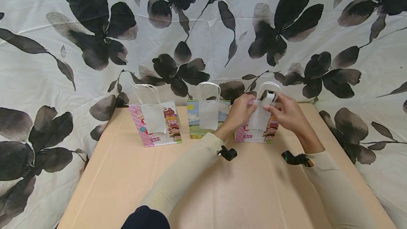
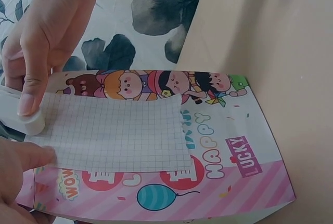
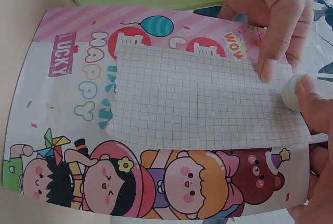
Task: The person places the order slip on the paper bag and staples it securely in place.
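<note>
A pink-and-white paper gift bag (image 1: 240, 136) with cartoon figures stands upright at the right of the row. Over its front lies a torn slip of grid paper (image 2: 114, 130), its upper end at the bag's rim. My left hand (image 1: 240, 112) pinches slip and rim together, thumb in front and fingers behind. In my right hand (image 1: 287, 114) is a small white stapler (image 2: 20, 114), its rounded end over the slip's upper edge and its dark lower part behind the rim. The right thumb (image 3: 311, 98) lies on top of that rounded end.
A matching pink gift bag (image 1: 152, 142) stands at the left of the table (image 1: 197, 172). Between the two is a blue-and-green gift bag (image 1: 194, 123). Both carry a white slip in front and upright white handles. A floral cloth (image 1: 219, 38) hangs behind.
</note>
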Demonstrator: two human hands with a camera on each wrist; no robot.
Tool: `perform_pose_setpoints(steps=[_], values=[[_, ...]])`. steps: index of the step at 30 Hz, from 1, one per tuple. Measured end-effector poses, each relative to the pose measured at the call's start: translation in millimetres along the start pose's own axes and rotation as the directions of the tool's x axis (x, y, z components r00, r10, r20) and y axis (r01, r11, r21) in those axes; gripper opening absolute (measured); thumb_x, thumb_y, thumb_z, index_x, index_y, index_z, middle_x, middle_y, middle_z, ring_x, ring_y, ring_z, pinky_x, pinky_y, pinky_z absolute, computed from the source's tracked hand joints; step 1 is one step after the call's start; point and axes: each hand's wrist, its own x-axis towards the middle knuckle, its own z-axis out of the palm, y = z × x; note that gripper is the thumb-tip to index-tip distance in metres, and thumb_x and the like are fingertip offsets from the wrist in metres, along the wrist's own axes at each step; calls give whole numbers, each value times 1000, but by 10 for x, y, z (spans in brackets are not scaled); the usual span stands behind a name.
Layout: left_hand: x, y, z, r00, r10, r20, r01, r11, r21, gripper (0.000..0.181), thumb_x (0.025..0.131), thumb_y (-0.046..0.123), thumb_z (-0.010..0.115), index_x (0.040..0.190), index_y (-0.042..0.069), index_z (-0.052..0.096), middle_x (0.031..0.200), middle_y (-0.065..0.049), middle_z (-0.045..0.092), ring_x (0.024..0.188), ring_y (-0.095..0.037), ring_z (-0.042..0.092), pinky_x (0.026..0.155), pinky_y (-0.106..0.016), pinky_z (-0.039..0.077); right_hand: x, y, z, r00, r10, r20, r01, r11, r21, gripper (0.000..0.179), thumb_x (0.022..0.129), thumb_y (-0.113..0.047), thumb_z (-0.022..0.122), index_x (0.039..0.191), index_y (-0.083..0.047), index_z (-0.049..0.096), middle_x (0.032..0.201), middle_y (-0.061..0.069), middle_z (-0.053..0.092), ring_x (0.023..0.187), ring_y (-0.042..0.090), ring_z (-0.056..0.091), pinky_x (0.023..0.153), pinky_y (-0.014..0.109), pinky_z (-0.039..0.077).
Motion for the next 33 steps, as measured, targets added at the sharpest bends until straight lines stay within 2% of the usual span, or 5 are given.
perform_pose_setpoints(steps=[10, 17, 25, 29, 33], values=[[17, 1, 9, 1000, 18, -8, -17, 999, 39, 27, 100, 16, 66, 125, 7, 67, 116, -7, 65, 96, -12, 62, 81, -19, 52, 16, 15, 16, 1000, 0, -25, -1, 1000, -18, 40, 95, -18, 74, 128, -1, 59, 120, 21, 58, 109, 46, 64, 82, 62, 55], [34, -4, 16, 999, -5, -33, 6, 999, 39, 28, 99, 14, 67, 125, 5, 66, 119, -8, 66, 102, -15, 65, 87, -23, 53, 20, -5, -41, 997, 52, 62, -57, 995, 81, 56, 94, -29, 74, 141, -8, 51, 129, 21, 64, 112, 44, 67, 82, 57, 58], [16, 10, -12, 1000, -21, -19, 21, 1000, 21, 24, 100, 14, 66, 123, 6, 66, 112, -6, 64, 96, -13, 61, 81, -21, 52, 79, -10, -78, 999, 47, 2, -46, 985, 165, 59, 92, -26, 78, 142, -10, 51, 123, 12, 64, 104, 25, 69, 76, 16, 54], [11, 8, -20, 1000, -24, -19, 24, 1000, 19, 23, 100, 14, 66, 122, 6, 66, 112, -6, 63, 96, -12, 60, 82, -21, 52, 103, -36, -108, 999, 21, -33, -15, 985, 170, 67, 92, -23, 77, 150, -19, 44, 125, 10, 62, 108, 16, 62, 79, 12, 51], [11, 1, -16, 1000, -14, -16, 15, 1000, 17, 23, 100, 14, 66, 121, 6, 66, 110, -6, 63, 93, -12, 60, 79, -20, 52, 139, -49, -141, 998, -20, -62, 29, 989, 142, 78, 93, -19, 76, 158, -33, 34, 129, 10, 61, 114, 19, 58, 82, 12, 49]])
